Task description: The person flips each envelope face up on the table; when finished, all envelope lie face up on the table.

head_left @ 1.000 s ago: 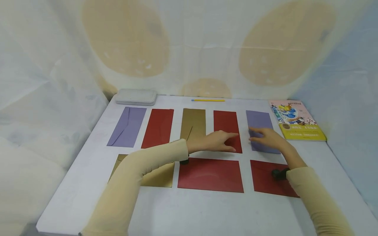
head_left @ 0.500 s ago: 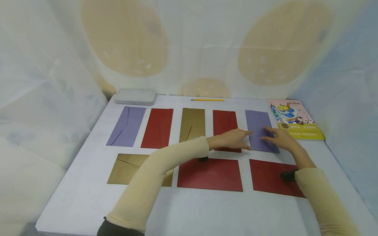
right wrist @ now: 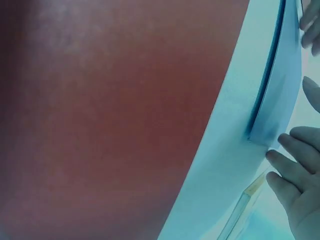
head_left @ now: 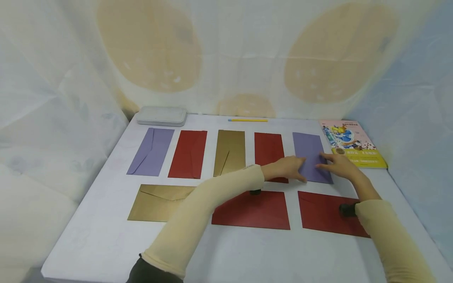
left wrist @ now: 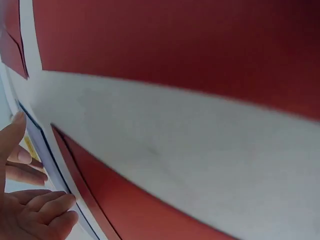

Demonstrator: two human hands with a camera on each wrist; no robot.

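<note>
At the right end of the back row lies a purple envelope (head_left: 308,151), flat on the table. My left hand (head_left: 287,167) reaches across the red envelope (head_left: 269,147) beside it, thumb and forefinger spread at the purple one's left edge. On the opposite side my right hand (head_left: 341,166) has thumb and forefinger apart at the right edge. Loosely bent fingers of the left hand (left wrist: 40,215) show in the left wrist view. In the right wrist view the right hand (right wrist: 302,175) has its fingers spread beside the purple envelope (right wrist: 277,90). Neither hand visibly pinches it.
Further left in that row lie a gold envelope (head_left: 230,151), a red envelope (head_left: 188,153) and a purple envelope (head_left: 151,151). The front row has a gold envelope (head_left: 155,202) and red envelopes (head_left: 260,214). Behind are a grey case (head_left: 161,116), a pencil (head_left: 247,120) and a book (head_left: 354,143).
My left hand has moved right, from over the red envelope to the purple envelope's left edge. The right hand has shifted right, from over the purple envelope to its right edge.
</note>
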